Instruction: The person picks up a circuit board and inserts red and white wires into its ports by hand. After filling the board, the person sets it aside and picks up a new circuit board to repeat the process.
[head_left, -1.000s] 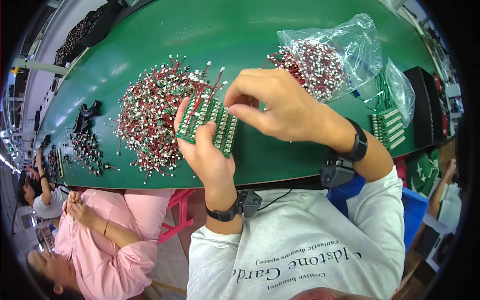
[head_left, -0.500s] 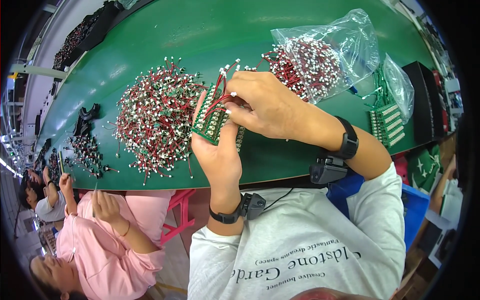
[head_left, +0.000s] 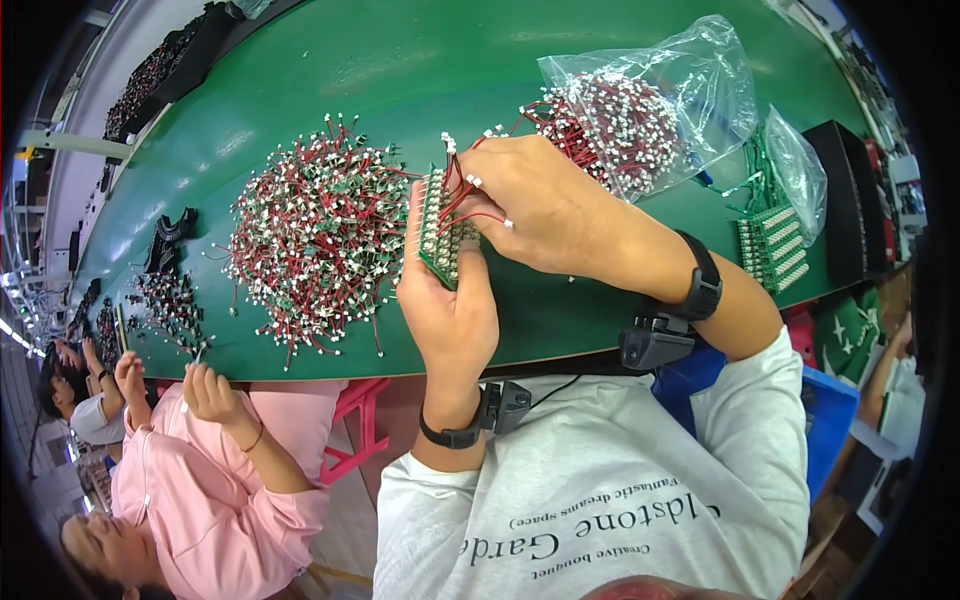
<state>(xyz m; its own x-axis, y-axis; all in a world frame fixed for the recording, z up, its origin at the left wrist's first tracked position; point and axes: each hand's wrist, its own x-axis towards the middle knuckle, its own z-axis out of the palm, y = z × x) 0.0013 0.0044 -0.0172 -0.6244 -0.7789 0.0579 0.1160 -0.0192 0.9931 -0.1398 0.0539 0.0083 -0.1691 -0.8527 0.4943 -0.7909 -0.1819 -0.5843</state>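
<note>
The left hand (head_left: 450, 315) is clamped on a green circuit board (head_left: 434, 230), with the thumb on the near side and the fingers behind it. The board is above the table, tilted, and rows of small pale parts are seen along it. The right hand (head_left: 560, 215) is bent over the board's right side, among several red wires (head_left: 484, 214) with white connectors. Its fingertips are partly hidden, so I cannot tell if they pinch a wire. Just to the left of the left hand, a big pile of wired pieces (head_left: 310, 245) lies on the green table (head_left: 440, 65). Beyond the right hand, more red wires (head_left: 625, 125) lie partly under a clear plastic bag (head_left: 715, 85). Farther right are other green boards (head_left: 772, 250), near a black box (head_left: 848, 205). At the left sits a co-worker in pink (head_left: 215, 480), both hands raised.
</note>
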